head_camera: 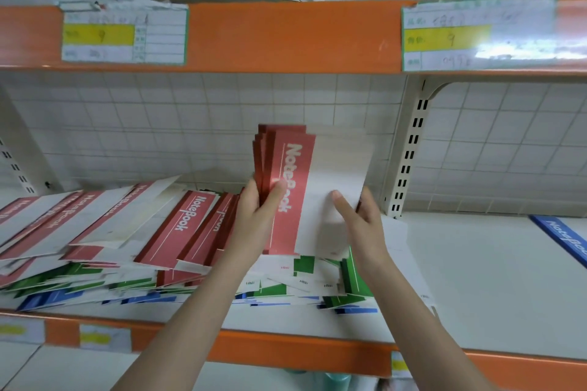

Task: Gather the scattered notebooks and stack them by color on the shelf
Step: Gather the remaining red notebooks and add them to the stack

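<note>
I hold a bundle of red notebooks upright above the shelf, its front cover facing me with "NoteBook" printed down the red band. My left hand grips the bundle's left edge: the thumb lies across the red band on the front, and the other fingers curl round the spines behind. My right hand pinches the right side, thumb pressed flat on the white part of the cover, the rest of the fingers tucked behind it (I cannot see them there). The bundle's lower edge hangs just over a loose pile of green notebooks and white-backed ones lying on the shelf between my wrists. To the left, more red notebooks lean in a slanting heap, with green and blue notebooks fanned out beneath them near the shelf's orange front lip. Well apart, at the far right, one blue notebook lies flat. Price labels hang on the orange shelf edge above.
</note>
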Tool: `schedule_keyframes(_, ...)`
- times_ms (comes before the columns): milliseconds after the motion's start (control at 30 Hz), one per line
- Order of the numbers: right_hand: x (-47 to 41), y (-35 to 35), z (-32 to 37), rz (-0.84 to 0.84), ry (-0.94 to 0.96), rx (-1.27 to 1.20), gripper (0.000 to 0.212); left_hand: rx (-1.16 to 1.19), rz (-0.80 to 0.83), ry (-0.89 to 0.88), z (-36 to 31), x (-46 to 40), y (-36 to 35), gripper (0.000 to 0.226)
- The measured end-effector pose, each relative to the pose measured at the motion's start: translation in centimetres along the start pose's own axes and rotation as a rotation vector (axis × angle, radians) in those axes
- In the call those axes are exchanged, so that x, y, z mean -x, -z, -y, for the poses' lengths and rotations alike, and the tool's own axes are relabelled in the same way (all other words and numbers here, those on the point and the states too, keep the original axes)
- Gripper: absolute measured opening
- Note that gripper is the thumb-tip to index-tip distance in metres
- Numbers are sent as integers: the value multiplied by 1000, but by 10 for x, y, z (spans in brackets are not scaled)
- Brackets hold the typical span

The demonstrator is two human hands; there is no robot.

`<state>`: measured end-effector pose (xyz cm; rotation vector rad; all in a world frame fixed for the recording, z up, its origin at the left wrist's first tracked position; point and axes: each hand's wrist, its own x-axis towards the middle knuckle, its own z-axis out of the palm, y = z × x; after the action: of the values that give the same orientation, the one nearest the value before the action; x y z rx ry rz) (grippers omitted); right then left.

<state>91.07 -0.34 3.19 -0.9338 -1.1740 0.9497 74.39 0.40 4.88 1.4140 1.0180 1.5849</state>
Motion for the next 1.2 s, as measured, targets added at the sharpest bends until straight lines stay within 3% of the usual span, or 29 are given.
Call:
schedule_keyframes(133,0,-5,-5,2,5,5,40,51,-99,-25,-2,2,-12,12)
schedule_keyframes(300,6,-9,-10,-64,4,54,20,13,-125,-8,15,13,-14,27)
schedule_keyframes(467,16,-9,-16,-41,18,94,41,5,-102,-42,25,22,-11,22)
schedule_keyframes(600,19,-7,-17,-40,58,148,27,-9,-85,-57,31,22,-8,26)
schedule_keyframes(867,9,-5,-21,-45,94,319,43,-246,-72,-66,33,17,-6,32)
schedule_keyframes(933,4,-2,-20,-19,108,358,44,-266,-66,-24,30,12,-3,25)
schedule_keyframes(1067,-6,4,-22,-23,-48,438,43,-337,93,137,26,9,5,17)
schedule_keyframes(1200,-1,4,-29,-18,-289,467,37,-368,129,334,25,13,8,21)
